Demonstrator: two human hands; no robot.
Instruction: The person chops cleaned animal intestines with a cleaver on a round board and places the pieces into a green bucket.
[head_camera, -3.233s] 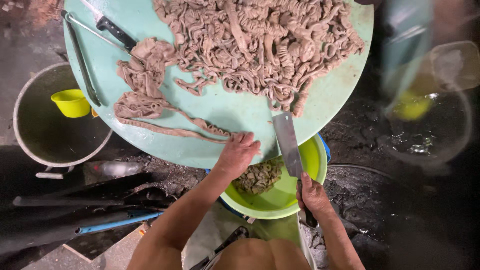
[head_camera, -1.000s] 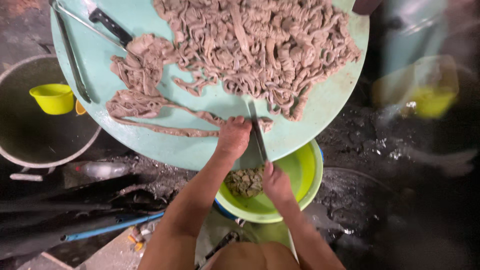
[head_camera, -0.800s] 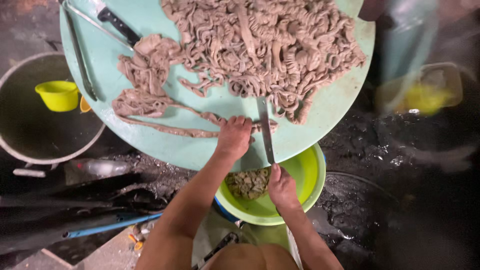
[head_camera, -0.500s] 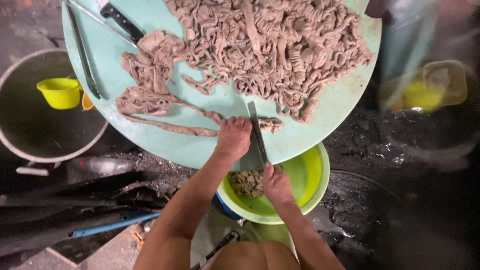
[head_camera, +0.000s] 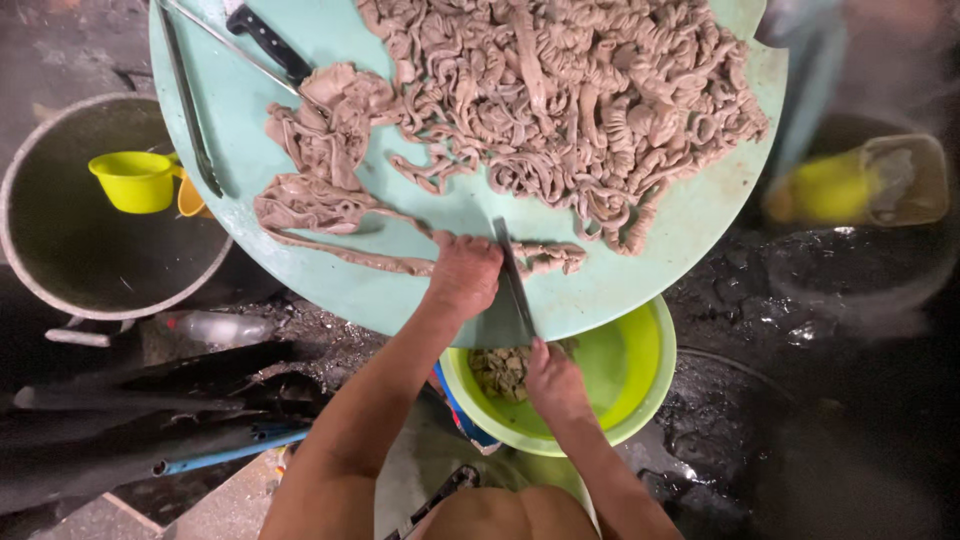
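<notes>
At the far left a large grey pot (head_camera: 70, 250) is seen with a yellow-green cup (head_camera: 132, 181) inside; it stands clear of the work. On the round pale-green counter (head_camera: 660, 270), tongs (head_camera: 185, 100) and a black-handled knife (head_camera: 268, 42) lie far left. The intestine strip (head_camera: 330, 252) is pinned near the counter's edge by the left hand (head_camera: 465, 275), its grip closed on the strip. The cleaver (head_camera: 514, 277) is gripped by the right hand (head_camera: 552, 380), blade just beside the fingers; these are best kept curled back. The green basin (head_camera: 630, 385) sits below. The intestine heap (head_camera: 570, 100) crowds the far side.
</notes>
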